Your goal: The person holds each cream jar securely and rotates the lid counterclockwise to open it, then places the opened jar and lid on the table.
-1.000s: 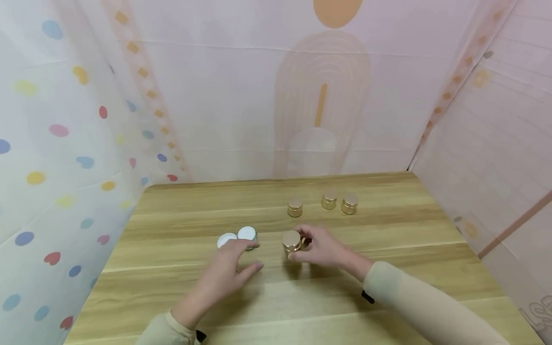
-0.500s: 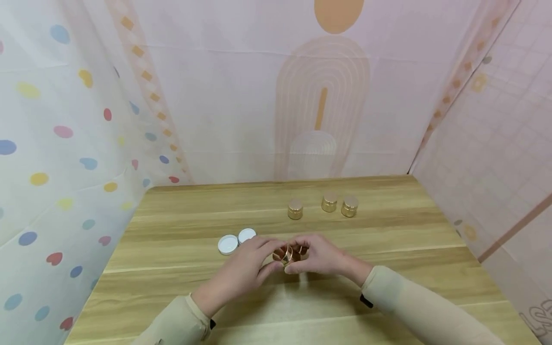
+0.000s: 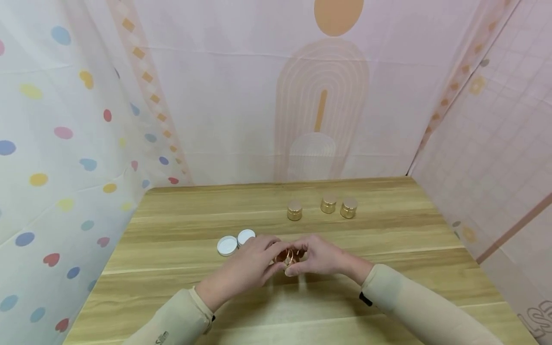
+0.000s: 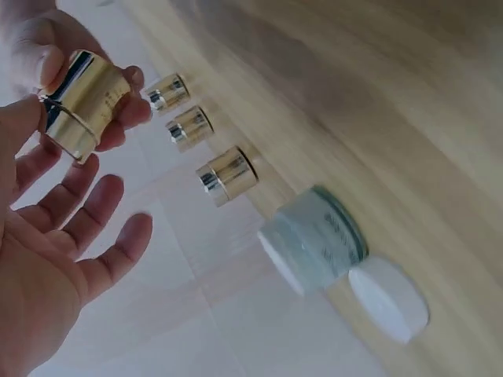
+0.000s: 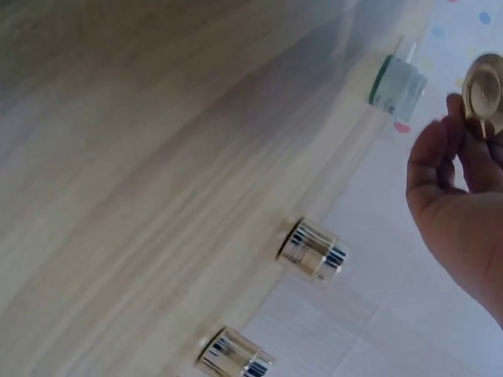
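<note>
Cloth (image 3: pixel 26 206) with coloured spots: hanging at far left, alongside wooden table (image 3: pixel 138 273). White lid (image 3: pixel 227 246): flat on the wood. Pale glass jar (image 4: pixel 314 236), white-topped: upright just beside the lid, partly covered by fingers in the head view. Left hand (image 3: pixel 246 263), extended from a beige sleeve: thumb and forefinger pinching the left end of the gold jar; remaining fingers spread. Gold jar (image 4: pixel 86 102): between both hands, tilted onto its side above the table, mostly hidden in the head view. First standing jar (image 3: pixel 294 211), gold: upright, farther back. Right hand (image 3: pixel 321 261): thumb and fingers gripping the right end of the gold jar. Second standing jar (image 3: pixel 328 204) and third standing jar (image 3: pixel 348 208), both gold: upright, close together, toward the rear edge.
</note>
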